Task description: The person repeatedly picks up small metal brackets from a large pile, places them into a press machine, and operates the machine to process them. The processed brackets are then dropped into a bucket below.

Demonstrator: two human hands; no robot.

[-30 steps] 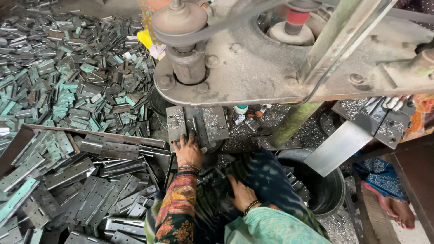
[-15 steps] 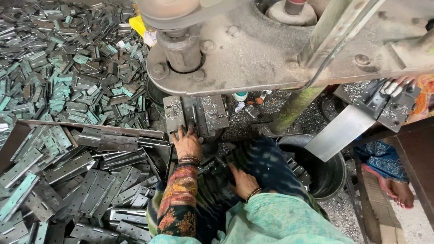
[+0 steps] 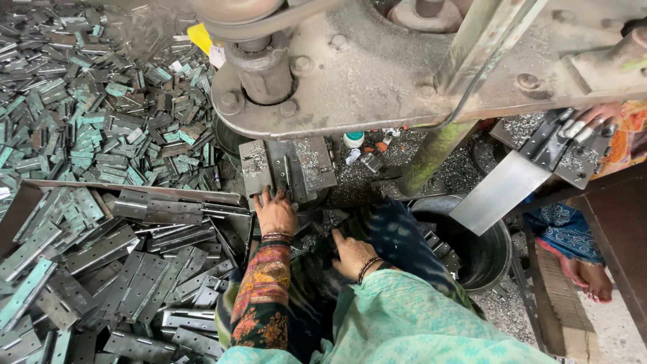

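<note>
Metal hinge plates cover nearly the whole floor of this workshop, and you sit low among them in front of a heavy press. Nearest to you, your right hand (image 3: 352,255) rests low by your lap on a dark heap of small metal pieces (image 3: 317,232); its fingers curl loosely downward, and you cannot tell from this angle whether they pinch anything. Just beyond it, your left hand (image 3: 275,212), bangles at the wrist and a patterned sleeve behind it, reaches forward with fingers spread flat, the fingertips touching the near edge of the die block (image 3: 288,167). That block sits on the press bed directly under the grey press frame (image 3: 377,67), and it is dusted with bright metal shavings. To your left lies a loose stack of long grey hinge leaves (image 3: 108,263), bounded by a flat metal bar. To your right stands a dark round bucket (image 3: 480,251) with a slanted steel chute (image 3: 502,191) above it. Further off on the right, another person's hand (image 3: 593,118) rests on a second tool plate, and their bare foot (image 3: 588,269) shows below. Farthest away, at the upper left, spreads a wide pile of small greenish hinge pieces (image 3: 87,108).
</note>
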